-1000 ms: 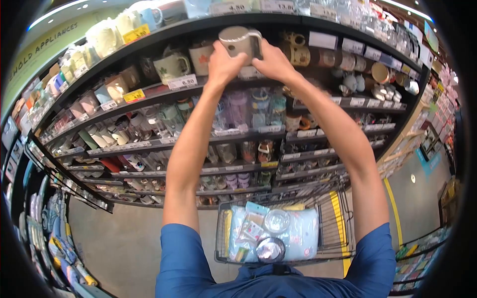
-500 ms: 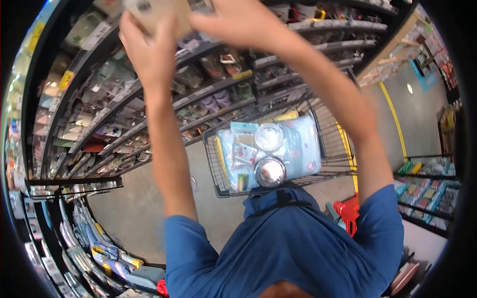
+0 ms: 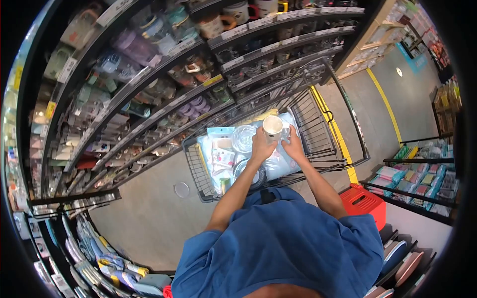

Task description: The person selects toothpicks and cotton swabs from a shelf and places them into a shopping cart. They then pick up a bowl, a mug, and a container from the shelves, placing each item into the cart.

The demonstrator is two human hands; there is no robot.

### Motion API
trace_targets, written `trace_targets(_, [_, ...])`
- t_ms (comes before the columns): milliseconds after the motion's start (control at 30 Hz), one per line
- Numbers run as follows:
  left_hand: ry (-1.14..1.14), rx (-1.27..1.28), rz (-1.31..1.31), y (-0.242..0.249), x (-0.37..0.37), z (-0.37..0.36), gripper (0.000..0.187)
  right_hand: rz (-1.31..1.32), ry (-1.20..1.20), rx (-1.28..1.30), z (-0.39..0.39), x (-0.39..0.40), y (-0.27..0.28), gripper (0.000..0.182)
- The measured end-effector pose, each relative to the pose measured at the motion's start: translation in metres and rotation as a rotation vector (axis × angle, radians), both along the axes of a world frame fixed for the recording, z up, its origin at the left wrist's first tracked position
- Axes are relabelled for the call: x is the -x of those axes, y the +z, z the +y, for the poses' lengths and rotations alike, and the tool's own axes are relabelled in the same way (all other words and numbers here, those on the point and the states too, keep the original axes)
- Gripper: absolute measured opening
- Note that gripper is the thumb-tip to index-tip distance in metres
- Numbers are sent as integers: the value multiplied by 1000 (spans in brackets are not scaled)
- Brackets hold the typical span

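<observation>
Both my hands hold a beige mug (image 3: 273, 126) upright over the shopping cart (image 3: 332, 134). My left hand (image 3: 261, 145) grips its left side and my right hand (image 3: 294, 145) its right side by the handle. The mug's open top faces the camera. Under it lie a light blue pillow-like pack (image 3: 285, 159), a clear round lid (image 3: 243, 137), a flat packet (image 3: 222, 158) and a dark round bowl (image 3: 243, 171), partly hidden by my left arm.
Shelves of mugs, bottles and jars (image 3: 149, 94) run along the left and top. A red basket (image 3: 365, 201) stands on the floor at the right. A yellow floor line (image 3: 385, 104) crosses the aisle. More shelves of goods (image 3: 422, 174) stand at the right.
Both hands took the mug from the top shelf and brought it down over the cart. The camera view tilted from the shelves toward the cart and floor.
</observation>
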State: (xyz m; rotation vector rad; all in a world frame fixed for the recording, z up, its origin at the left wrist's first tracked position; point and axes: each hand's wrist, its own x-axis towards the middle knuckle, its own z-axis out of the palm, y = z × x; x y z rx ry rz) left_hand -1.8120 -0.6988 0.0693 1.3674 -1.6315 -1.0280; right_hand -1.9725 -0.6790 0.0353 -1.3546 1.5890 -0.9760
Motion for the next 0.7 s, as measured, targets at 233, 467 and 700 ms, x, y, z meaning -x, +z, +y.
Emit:
trace_targets(233, [-110,-347,-348,-45,-5,-16,65,106,162,-253,-6,15,-70,83])
trace_targets(467, [163,-340,-208,-59,-47,31,60,147,171,-222,9,31,-82,79])
trace_targets(700, [346,-394,-88,-56,-99,109,42,232,135,-198,40,95,-49,57])
